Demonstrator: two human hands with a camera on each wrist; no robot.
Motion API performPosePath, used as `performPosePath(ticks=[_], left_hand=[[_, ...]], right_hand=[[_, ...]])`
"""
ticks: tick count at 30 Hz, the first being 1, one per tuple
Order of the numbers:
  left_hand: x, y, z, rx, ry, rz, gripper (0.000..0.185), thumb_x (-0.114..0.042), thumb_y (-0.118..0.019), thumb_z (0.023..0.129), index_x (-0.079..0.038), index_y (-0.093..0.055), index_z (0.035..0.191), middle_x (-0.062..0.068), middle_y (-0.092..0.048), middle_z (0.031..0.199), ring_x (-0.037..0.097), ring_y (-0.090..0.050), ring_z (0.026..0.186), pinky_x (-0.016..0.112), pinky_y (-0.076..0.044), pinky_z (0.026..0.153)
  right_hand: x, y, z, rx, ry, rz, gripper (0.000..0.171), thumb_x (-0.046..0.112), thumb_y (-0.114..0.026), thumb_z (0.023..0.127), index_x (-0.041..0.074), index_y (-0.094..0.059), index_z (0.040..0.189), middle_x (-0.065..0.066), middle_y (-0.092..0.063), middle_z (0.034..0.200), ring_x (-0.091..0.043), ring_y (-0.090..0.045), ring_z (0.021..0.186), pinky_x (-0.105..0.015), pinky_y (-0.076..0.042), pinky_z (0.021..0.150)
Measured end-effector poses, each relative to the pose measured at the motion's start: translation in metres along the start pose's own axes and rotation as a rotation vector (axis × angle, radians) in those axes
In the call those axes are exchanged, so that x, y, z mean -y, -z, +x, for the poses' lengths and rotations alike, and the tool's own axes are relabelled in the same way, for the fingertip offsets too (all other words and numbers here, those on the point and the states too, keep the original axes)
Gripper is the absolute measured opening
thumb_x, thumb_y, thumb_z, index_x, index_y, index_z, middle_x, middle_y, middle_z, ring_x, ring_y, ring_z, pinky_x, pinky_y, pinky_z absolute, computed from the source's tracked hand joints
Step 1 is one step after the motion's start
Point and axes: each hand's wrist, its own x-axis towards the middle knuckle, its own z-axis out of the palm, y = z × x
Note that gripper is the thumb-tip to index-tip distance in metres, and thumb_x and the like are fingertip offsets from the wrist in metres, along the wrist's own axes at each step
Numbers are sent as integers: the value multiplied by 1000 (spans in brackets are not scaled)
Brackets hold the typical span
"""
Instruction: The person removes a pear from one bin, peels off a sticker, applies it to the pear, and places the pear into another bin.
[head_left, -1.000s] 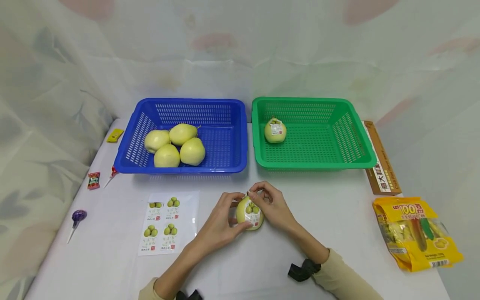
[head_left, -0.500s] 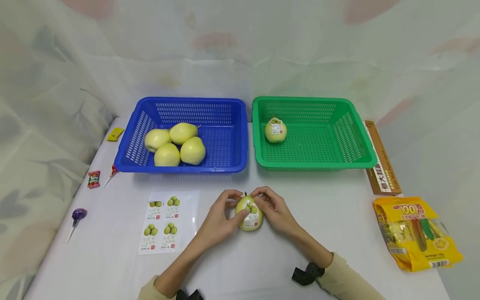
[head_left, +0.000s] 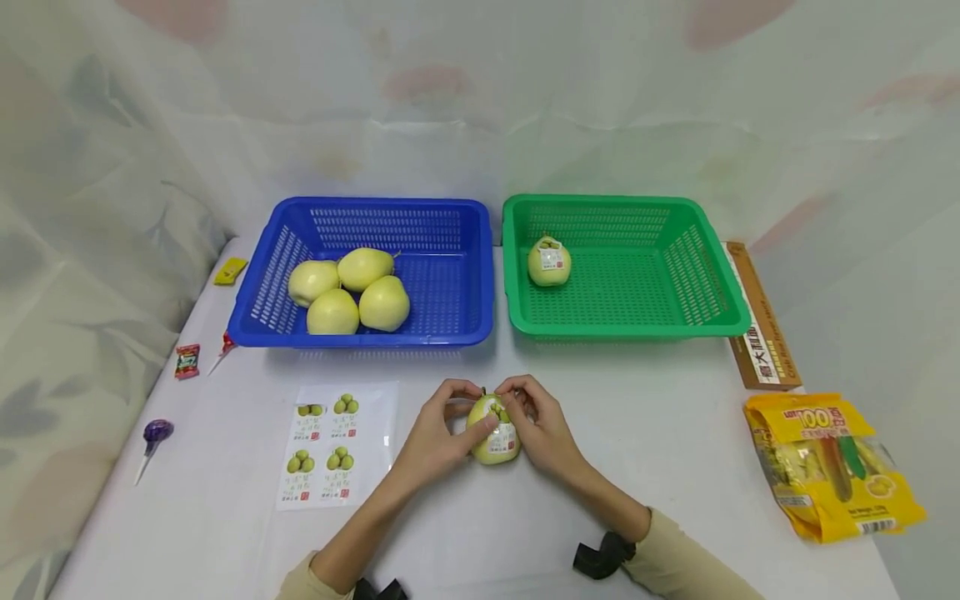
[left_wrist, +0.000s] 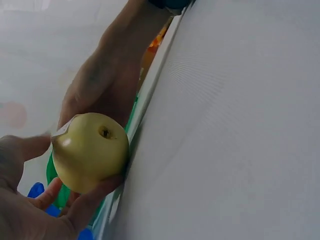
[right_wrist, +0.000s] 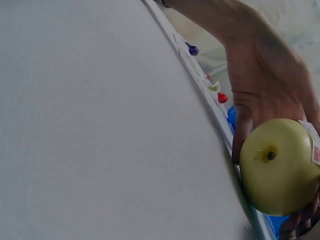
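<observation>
A yellow-green pear [head_left: 495,435] stands on the white table [head_left: 525,533] near its front middle, held between both hands. On its front is a white sticker [head_left: 501,434] printed with small green pears. My left hand [head_left: 468,410] grips the pear's left side, its thumb lying across the sticker. My right hand [head_left: 517,404] curls round the right side and the top by the stem. The left wrist view shows the pear's underside [left_wrist: 90,150] cupped by the left hand's fingers [left_wrist: 85,205]. In the right wrist view the pear [right_wrist: 280,167] sits against the table edge.
A sticker sheet [head_left: 335,446] lies left of the hands. Behind are a blue basket [head_left: 360,337] with several bare pears [head_left: 348,292] and a green basket [head_left: 630,331] holding one stickered pear [head_left: 550,262]. A yellow snack bag [head_left: 832,467], brown box [head_left: 761,321], lollipop [head_left: 156,433] and candies [head_left: 187,360] line the sides.
My left thumb has slid up from the pear's lower edge onto the sticker. The right-hand fingers have closed in nearer the stem. The pear has stayed in place.
</observation>
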Motion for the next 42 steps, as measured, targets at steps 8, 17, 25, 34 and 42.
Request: performPosePath(ticks=[8,17,25,34,42], left_hand=[[2,5,-3,99,-34,-61,54,-13,-82,97,-5,-54,142,19,-58,149,43,-64,140,33,-62,108],[2,7,-2,184,47,-244,39,-5,-60,109,-1,-48,146,25,-51,155,43,-60,142,37,-70,91],[-31,4,18,270,-101,-304,44,-12,-52,115,5,-42,155,34,-49,157,56,-55,144,42,-69,96],[-44,-7,44,292,-123,21,73,-36,-61,112,-25,-24,174,0,-26,182,34,-49,157,62,-58,113],[-43,-13,53,285,-135,45,78,-35,-63,111,-38,-17,174,-5,-18,183,32,-49,158,56,-62,109]], right_hand=[[-1,18,-3,171,133,-43,24,12,-67,107,21,-73,129,-8,-63,143,-18,-59,135,-28,-56,103],[6,40,-10,329,122,-85,62,20,-90,91,26,-63,147,-6,-53,163,-25,-50,153,-44,-55,120],[60,114,29,328,207,51,61,-10,-82,89,2,-59,145,-20,-48,161,-9,-56,139,-36,-70,88],[71,218,162,263,-25,-280,54,12,-76,102,13,-57,152,-7,-50,162,-28,-60,128,-26,-59,91],[21,233,220,367,-315,-292,61,17,-75,104,10,-48,159,-18,-23,179,-45,-48,150,-61,-63,101]])
